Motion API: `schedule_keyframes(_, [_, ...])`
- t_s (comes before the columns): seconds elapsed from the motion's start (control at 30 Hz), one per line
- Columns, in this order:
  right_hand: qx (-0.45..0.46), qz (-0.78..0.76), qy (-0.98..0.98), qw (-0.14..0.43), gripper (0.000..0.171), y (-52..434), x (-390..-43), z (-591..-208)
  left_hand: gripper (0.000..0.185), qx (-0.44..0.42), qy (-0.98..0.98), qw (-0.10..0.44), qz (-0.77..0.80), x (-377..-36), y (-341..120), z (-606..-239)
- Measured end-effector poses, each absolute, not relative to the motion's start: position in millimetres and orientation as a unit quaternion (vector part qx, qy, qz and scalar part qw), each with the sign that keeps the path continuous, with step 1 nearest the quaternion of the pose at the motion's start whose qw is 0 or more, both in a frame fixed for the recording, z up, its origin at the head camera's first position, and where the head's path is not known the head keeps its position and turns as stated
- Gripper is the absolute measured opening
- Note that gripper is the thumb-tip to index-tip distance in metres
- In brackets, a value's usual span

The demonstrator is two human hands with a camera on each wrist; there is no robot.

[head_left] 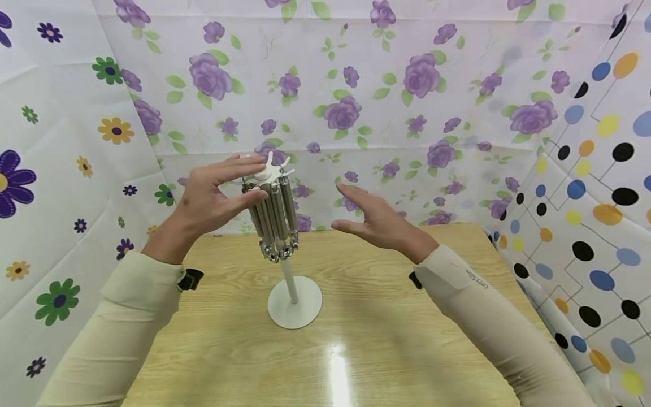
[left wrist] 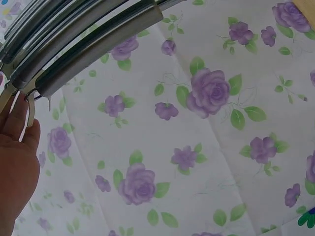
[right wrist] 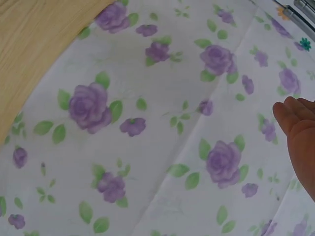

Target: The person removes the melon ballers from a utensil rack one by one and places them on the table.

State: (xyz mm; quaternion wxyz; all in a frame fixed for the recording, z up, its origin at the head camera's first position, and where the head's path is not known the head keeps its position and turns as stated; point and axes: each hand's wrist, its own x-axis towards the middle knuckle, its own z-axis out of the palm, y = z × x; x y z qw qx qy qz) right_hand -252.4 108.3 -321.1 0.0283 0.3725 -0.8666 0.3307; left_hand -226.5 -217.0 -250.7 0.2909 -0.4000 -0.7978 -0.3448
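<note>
Wooden table (head_left: 234,362), floral backdrop (head_left: 366,135); white stand (head_left: 282,311) upright on table, hung with metal rods (head_left: 277,217); left hand (head_left: 203,198) at its top, fingers nearly straight, grip unclear; right hand (head_left: 381,223) extended, empty; sideways push could tip it.

White stand (head_left: 289,280): slim pole, round disc base (head_left: 307,310) flat on the bench (head_left: 386,316), standing upright. Prongs radiate from its top hub (head_left: 263,173). Slim silver tubular pieces (head_left: 275,215) hang close together around the pole from these prongs, metallic sheen, shiny rounded lower ends (head_left: 281,251) well above the base. Left hand (head_left: 216,192) at the stand's top; right hand (head_left: 378,220) apart, to its right.
</note>
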Motion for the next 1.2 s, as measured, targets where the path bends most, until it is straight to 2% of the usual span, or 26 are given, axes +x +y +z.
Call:
schedule_keyframes(0.23, [0.396,0.336,-0.853,0.042,0.08,92,-254,-315,0.036,-0.376,-0.826,0.272,-0.319,-225,-219,-250])
schedule_keyframes(0.37, [0.402,0.345,-0.847,0.039,0.077,86,-255,-315,0.026,-0.395,-0.82,0.258,-0.325,-227,-221,-252])
schedule_keyframes(0.7, [0.418,0.427,-0.801,0.038,0.057,63,-258,-315,0.03,-0.422,-0.801,0.231,-0.355,-231,-224,-252])
schedule_keyframes(0.93, [0.396,0.49,-0.776,0.003,0.049,38,-262,-309,0.031,-0.432,-0.796,0.237,-0.352,-236,-225,-253])
schedule_keyframes(1.2, [0.397,0.505,-0.767,0.009,0.043,21,-266,-308,0.029,-0.425,-0.795,0.251,-0.352,-236,-224,-252])
